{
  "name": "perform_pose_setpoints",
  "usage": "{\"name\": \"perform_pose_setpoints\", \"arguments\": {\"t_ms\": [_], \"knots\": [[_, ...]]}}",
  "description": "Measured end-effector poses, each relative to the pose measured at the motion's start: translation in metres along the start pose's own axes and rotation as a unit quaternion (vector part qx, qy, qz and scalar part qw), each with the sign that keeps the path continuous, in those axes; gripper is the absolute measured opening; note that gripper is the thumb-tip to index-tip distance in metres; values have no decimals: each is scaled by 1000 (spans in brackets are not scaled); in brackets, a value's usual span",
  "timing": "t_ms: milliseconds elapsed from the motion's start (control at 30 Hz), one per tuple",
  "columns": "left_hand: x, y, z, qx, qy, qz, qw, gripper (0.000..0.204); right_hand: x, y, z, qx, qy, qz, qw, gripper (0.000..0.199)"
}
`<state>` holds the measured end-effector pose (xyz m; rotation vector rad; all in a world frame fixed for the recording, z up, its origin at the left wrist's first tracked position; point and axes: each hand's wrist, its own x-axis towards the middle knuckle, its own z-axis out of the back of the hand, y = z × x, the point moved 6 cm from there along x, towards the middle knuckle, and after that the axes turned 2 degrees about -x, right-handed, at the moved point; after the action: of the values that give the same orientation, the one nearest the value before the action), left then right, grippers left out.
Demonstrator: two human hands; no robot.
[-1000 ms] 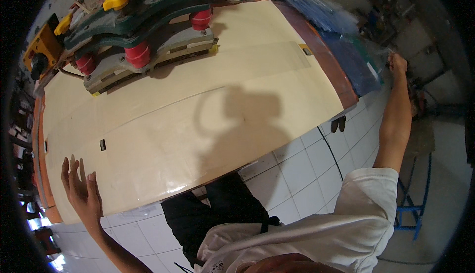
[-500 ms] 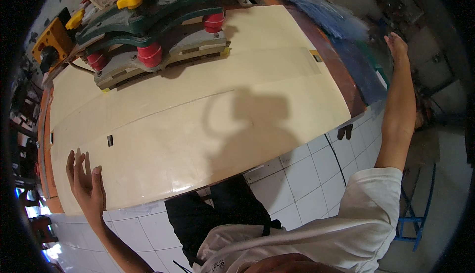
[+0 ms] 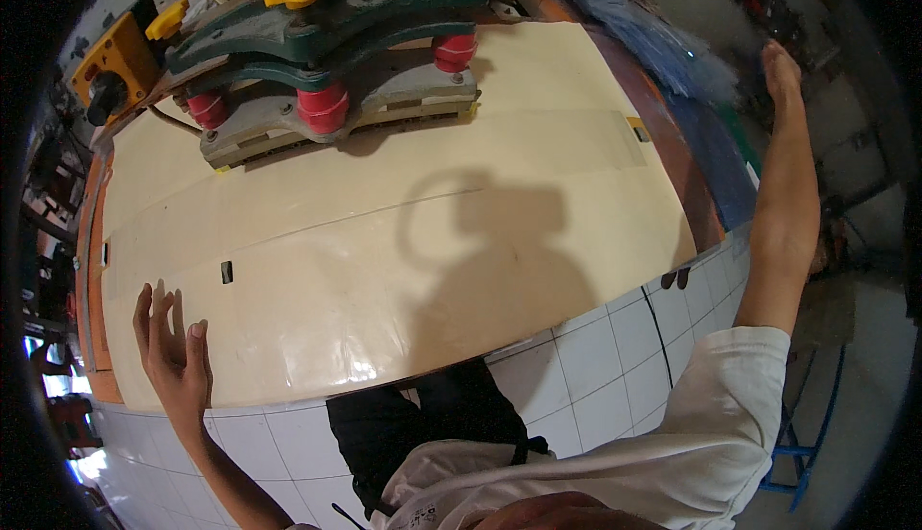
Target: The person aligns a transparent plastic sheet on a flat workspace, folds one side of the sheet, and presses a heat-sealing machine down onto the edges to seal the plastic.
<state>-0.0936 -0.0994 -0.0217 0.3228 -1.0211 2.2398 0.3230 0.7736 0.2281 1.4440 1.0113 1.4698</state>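
My left hand [image 3: 176, 362] is at the near left of a broad cream sheet [image 3: 346, 242] that covers the worktable. Its fingers are spread and slightly curled, with nothing in them. My right arm stretches out past the table's right side. At its end, my right hand [image 3: 782, 71] is beyond a pile of clear bluish plastic film [image 3: 653, 50]; its fingers are too small and dark to make out. A small dark rectangular piece [image 3: 227, 272] shows on the sheet near my left hand, and another dark piece [image 3: 639, 129] with yellow lies toward the right edge.
A heavy green clamp-like machine [image 3: 327, 31] with yellow knobs and red cushions stands over the sheet's far left. Beside it is a yellow control box [image 3: 117, 74] with a black knob. A blue metal stand [image 3: 812, 434] is on the floor at right.
My right hand has reached a little farther away, its fingers showing less distinctly. My left hand keeps nearly the same place and pose. The whole view has shifted slightly.
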Motion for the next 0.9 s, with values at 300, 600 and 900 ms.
{"name": "perform_pose_setpoints", "arguments": {"t_ms": [300, 600, 900], "knots": [[-1, 1, -2, -102, 23, 14, 994, 34, -46, 98, -38, -319, -95, 347, 877, 31], [-3, -5, 15, 3, -33, -17, 999, 41, -165, 165, -60, -414, -108, 474, 770, 30], [-3, -64, 49, 97, -66, -76, 990, 38, -345, 227, -82, -226, 82, 549, 800, 45]]}}
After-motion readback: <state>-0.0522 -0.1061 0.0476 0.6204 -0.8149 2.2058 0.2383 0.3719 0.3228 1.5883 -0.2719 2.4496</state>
